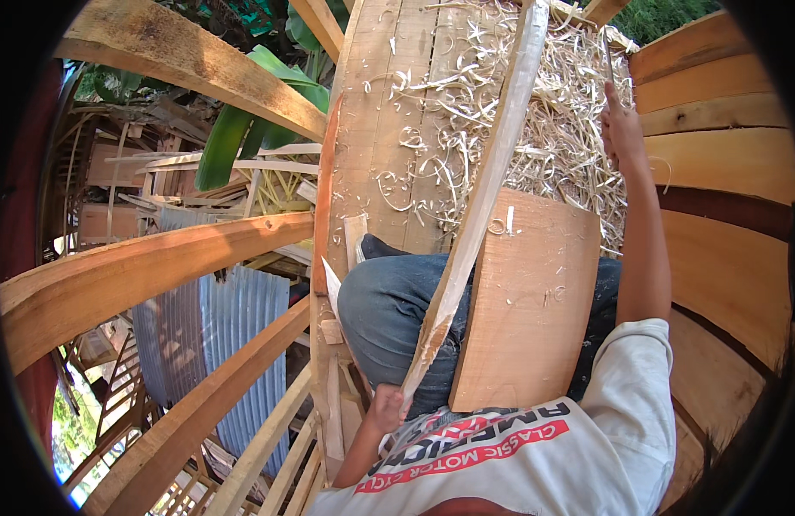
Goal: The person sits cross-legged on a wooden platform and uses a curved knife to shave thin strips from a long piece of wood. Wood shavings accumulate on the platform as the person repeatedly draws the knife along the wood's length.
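A long, pale wooden strip [482,202] slants from beside my lap up past the far edge of the view. My left hand [387,408] is closed around its near end, where the surface is rough and darker. Out to the right, my right hand [623,129] grips a slim knife [607,56], the index finger stretched along it and the blade pointing away from me. Its handle is hidden in my fingers. The knife is apart from the strip. Across my lap lies a flat wooden board [531,301] with a few shavings on it.
Curled wood shavings [552,129] are heaped over the plank floor [389,129] ahead. A wall of curved planks [716,172] rises close on my right. Thick wooden ribs [174,258] stand along the left, with corrugated metal sheets [243,353] and stacked timber below.
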Available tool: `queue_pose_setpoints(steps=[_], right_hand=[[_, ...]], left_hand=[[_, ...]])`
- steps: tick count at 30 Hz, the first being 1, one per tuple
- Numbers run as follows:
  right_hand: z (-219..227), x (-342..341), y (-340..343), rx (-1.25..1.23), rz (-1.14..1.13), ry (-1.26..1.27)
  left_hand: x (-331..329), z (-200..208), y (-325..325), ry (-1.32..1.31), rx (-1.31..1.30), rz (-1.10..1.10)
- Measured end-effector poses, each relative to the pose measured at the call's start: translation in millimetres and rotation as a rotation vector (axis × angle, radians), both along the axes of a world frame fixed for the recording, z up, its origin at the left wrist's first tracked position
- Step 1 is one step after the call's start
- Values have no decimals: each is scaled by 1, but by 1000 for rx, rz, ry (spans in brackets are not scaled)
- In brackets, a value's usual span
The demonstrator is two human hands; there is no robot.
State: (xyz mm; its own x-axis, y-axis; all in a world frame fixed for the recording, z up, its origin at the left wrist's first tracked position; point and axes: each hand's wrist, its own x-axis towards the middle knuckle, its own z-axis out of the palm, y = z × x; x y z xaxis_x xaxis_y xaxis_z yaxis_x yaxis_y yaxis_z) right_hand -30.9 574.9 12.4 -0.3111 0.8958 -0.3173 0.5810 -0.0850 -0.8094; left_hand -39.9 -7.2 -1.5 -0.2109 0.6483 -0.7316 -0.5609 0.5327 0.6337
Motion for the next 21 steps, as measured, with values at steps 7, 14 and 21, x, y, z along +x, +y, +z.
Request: queue_pose_setpoints(steps=[7, 14, 21], right_hand=[[36, 35, -170, 498, 540, -24], [38, 30, -207, 656, 714, -197], [24, -8, -167, 774, 613, -206]], left_hand=[[10, 2, 0, 125, 25, 45], [19, 4, 7, 226, -35, 99], [27, 15, 23, 288, -58, 144]])
